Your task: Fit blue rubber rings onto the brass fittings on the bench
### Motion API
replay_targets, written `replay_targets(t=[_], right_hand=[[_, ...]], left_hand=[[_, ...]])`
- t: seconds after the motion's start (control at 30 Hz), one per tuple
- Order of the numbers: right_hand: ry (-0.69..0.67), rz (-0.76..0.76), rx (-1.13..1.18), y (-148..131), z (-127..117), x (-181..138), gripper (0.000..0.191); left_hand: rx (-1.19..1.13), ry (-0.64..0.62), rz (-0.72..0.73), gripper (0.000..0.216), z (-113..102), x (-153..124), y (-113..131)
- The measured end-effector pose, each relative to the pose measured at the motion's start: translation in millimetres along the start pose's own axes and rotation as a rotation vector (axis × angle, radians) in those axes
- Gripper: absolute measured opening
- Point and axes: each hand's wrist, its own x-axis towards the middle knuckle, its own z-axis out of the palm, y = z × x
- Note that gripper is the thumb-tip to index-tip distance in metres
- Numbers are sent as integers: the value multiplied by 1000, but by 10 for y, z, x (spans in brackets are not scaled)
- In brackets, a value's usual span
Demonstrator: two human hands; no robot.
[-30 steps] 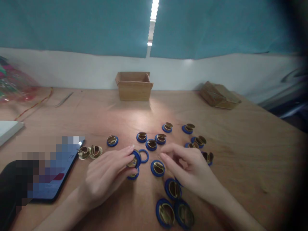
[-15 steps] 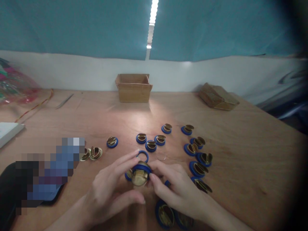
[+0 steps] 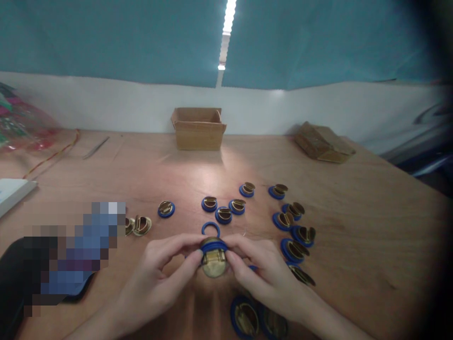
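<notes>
A round brass-coloured fitting with a hinged flap and a blue ring around it is held up in front of me. My left hand pinches its left edge between thumb and fingertips. On the opposite side, my right hand grips the ring's edge in the same way. Just beyond the fingers lies a loose blue ring on the wooden table. Similar fittings with blue rings, such as one at the right and one near the front edge, lie around my hands.
Two brass pieces without blue rings lie at the left by a pixelated object. At the back stand an open cardboard box and a crumpled one. Tweezers and a clear plastic bag are at the far left.
My left thumb and fingers have closed onto the fitting's left side; before, the thumb stood apart from it. The fitting is now more level, its flap facing me. The view has shifted slightly.
</notes>
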Motion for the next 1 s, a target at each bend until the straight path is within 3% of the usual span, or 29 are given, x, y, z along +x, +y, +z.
replay_targets(t=[0.5,0.67,1.0], right_hand=[[-42,29,-25,15,49,-14,20],[-46,63,5,-9,44,-10,23],[-26,179,330,-18,26,44,22]], left_hand=[[255,-59,184,23,-7,-24,-16],[89,-106,55,19,-12,-39,-67],[-393,-127,-232,27,32,42,-12]])
